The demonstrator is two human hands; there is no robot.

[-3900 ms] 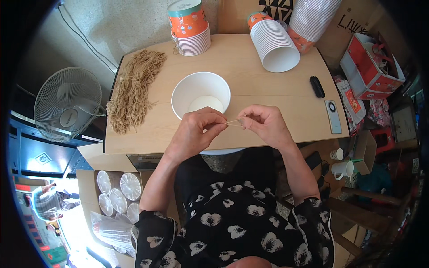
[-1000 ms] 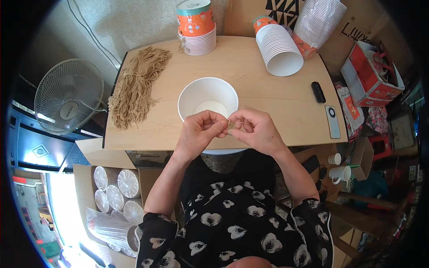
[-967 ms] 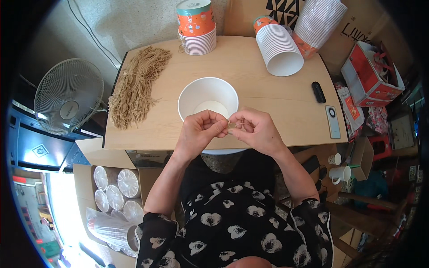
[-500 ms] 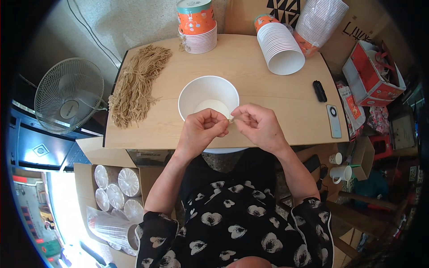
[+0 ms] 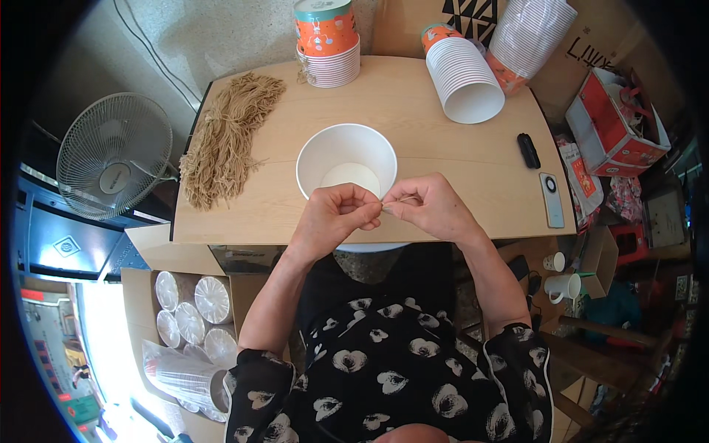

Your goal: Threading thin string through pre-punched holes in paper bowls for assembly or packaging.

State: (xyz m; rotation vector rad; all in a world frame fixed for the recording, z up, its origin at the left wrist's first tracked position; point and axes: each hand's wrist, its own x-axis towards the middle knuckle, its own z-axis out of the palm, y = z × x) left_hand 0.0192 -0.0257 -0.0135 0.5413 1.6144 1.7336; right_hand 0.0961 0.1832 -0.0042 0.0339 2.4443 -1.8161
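One thin string [image 5: 405,198] is pinched by the left hand [image 5: 330,216] and the right hand [image 5: 441,210], together beside the white bucket [image 5: 316,164]; it seems delicate finger work, whose next move calls for steady pinching.

White glare burns out the lower left of the frame. My bench [image 5: 443,166] sits in soft, even light; the lower right is dim. Fisheye distortion bends the bench's edges, the corners are black, and detail between my fingers [image 5: 360,215] is unclear.

There are two hands [image 5: 330,219] [image 5: 437,212], one string bundle [image 5: 229,140], one fan [image 5: 114,151], one phone [image 5: 552,201].
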